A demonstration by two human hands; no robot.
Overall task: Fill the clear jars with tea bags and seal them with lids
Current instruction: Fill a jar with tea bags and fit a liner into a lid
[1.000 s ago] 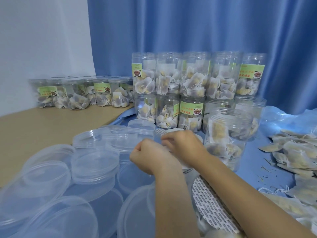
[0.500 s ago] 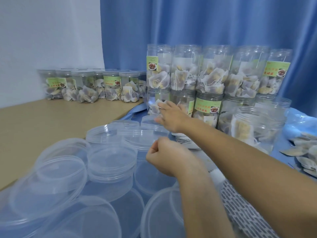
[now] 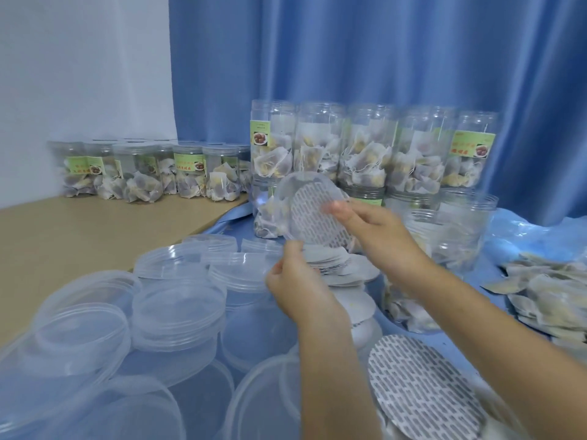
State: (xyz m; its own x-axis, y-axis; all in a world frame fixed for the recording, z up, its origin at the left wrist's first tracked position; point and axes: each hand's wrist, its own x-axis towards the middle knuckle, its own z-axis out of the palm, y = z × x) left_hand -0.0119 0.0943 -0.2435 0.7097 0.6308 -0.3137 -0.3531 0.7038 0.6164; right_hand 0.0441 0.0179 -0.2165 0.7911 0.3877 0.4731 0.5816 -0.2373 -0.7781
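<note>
Blue curtain [image 3: 381,58], twelve o'clock. Stacked filled jars [image 3: 365,154] before it. Loose clear lids [image 3: 178,306], seven to nine o'clock. Tea bags [image 3: 549,290], three o'clock. One clear lid [image 3: 286,211] with patterned liner disc [image 3: 317,217], raised at centre: left hand [image 3: 295,281] pinches its lower edge, right hand [image 3: 378,230] grips its right side.

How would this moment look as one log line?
step: lining lid | left hand: holds clear lid | right hand: presses patterned liner disc in
</note>
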